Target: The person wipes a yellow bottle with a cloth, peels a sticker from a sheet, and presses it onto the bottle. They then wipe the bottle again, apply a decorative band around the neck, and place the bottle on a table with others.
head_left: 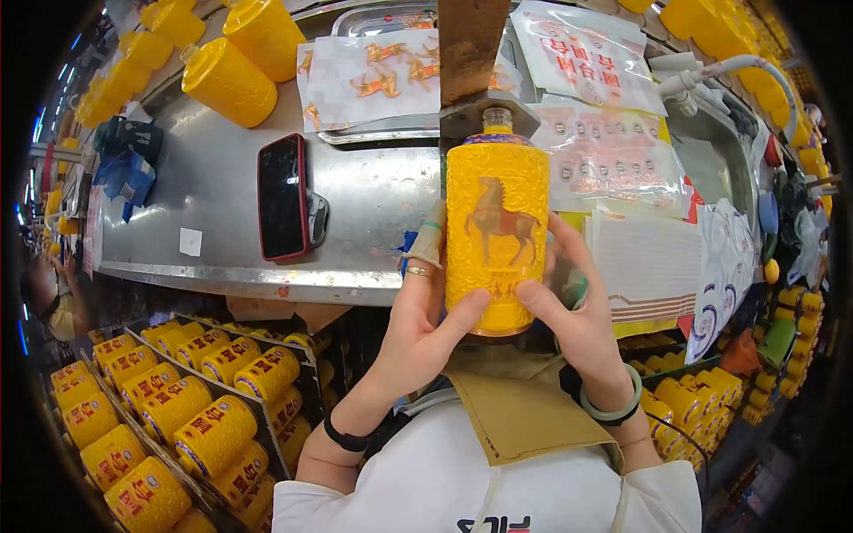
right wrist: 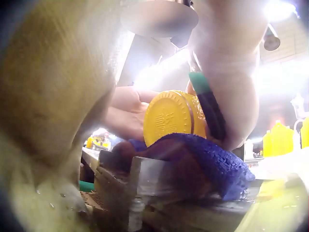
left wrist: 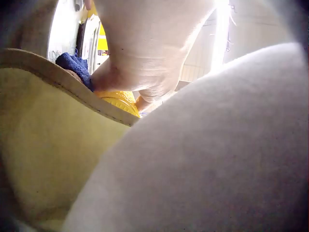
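A yellow embossed bottle [head_left: 466, 222] with a bare clear neck lies between my two hands in the head view, its base toward me. On its face is a brown and red horse decal [head_left: 499, 222], with small lettering below. My left hand [head_left: 413, 315] grips the bottle's left side, thumb on the front near the base. The right hand [head_left: 582, 306] holds the other side, its thumb beside the lettering. The left fingers wear whitish covers [head_left: 425, 242]. In the right wrist view the bottle's round base [right wrist: 166, 118] shows above a blue cloth [right wrist: 212, 162].
A metal post [head_left: 471, 53] stands beyond the bottle neck. Sheets of horse decals [head_left: 342, 93] lie at the back left, and printed red sheets [head_left: 582, 53] at the right. A phone [head_left: 283, 200] rests on the metal bench. Crates of yellow bottles [head_left: 218, 435] stand below left.
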Demonstrator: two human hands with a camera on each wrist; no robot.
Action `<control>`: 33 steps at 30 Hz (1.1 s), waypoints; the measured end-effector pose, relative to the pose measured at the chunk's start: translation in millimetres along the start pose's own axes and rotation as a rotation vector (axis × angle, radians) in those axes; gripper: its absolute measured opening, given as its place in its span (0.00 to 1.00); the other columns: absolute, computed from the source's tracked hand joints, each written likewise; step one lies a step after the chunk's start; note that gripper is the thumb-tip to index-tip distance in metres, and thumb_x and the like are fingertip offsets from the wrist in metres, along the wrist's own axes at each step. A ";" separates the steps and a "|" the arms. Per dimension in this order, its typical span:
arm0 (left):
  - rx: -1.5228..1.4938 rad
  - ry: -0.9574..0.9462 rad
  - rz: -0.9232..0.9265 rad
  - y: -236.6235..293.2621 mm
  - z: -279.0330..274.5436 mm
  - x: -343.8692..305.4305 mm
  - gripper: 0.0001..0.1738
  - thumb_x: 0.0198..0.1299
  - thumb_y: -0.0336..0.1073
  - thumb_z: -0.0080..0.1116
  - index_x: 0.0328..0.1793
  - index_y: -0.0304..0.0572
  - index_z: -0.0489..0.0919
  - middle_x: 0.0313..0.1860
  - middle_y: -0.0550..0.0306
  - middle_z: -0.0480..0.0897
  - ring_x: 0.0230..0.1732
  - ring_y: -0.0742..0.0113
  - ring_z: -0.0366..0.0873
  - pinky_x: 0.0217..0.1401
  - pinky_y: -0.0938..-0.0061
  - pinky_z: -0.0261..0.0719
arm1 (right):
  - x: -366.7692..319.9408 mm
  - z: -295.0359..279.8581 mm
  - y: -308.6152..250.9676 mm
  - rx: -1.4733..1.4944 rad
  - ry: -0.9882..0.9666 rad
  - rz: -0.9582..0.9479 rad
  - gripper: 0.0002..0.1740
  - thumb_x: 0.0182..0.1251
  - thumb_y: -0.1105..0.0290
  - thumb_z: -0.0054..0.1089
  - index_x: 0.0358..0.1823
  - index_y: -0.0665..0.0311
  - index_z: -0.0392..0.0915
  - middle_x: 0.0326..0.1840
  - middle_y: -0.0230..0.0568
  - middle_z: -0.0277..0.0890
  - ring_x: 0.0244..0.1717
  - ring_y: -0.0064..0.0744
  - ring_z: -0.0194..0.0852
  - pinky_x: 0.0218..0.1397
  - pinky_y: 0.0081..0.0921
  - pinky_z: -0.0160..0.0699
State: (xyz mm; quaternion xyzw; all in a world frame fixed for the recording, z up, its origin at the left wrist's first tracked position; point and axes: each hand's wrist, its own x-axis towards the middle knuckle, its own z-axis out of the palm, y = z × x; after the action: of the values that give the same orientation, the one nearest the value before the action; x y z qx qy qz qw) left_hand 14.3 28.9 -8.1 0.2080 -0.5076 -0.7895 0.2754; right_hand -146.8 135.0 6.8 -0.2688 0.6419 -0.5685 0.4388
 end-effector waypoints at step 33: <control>0.107 0.130 0.062 -7.1 24.9 -0.3 0.53 0.70 0.22 0.60 0.91 0.33 0.36 0.84 0.42 0.58 0.84 0.55 0.61 0.83 0.60 0.64 | 18.1 -21.7 -75.1 -0.541 -0.012 -0.486 0.22 0.65 0.87 0.63 0.60 0.67 0.84 0.52 0.46 0.85 0.52 0.38 0.81 0.58 0.30 0.81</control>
State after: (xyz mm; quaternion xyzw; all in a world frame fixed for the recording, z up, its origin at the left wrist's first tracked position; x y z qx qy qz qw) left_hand -2.2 48.6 -4.7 0.2575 -0.5363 -0.7370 0.3208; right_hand -185.7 114.7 74.0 -0.5234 0.6838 -0.4641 0.2077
